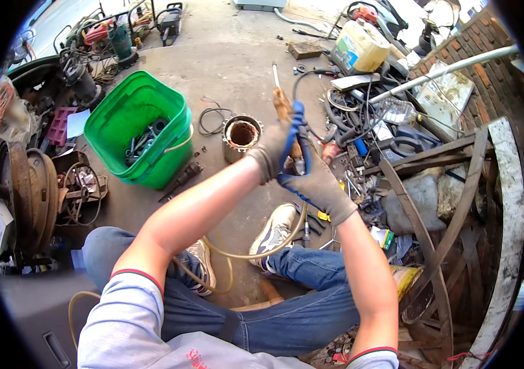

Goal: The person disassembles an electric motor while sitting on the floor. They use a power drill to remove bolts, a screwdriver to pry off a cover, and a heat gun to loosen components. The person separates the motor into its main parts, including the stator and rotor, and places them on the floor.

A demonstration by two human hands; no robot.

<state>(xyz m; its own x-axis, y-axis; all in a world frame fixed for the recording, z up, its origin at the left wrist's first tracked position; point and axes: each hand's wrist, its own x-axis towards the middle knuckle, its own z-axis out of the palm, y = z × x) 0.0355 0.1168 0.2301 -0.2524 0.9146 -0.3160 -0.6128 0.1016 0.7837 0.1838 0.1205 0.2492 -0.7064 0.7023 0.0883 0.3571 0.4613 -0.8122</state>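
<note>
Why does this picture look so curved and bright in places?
In the head view, the fisheye lens seems to bow the pale board near the right rim and leaves black corners; there too, the ground at the top looks washed out, while the green bucket shows clear edges.

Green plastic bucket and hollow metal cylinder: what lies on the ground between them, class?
In the head view, a loop of thin black cable lies between bucket and cylinder, plus small dark bits.
</note>
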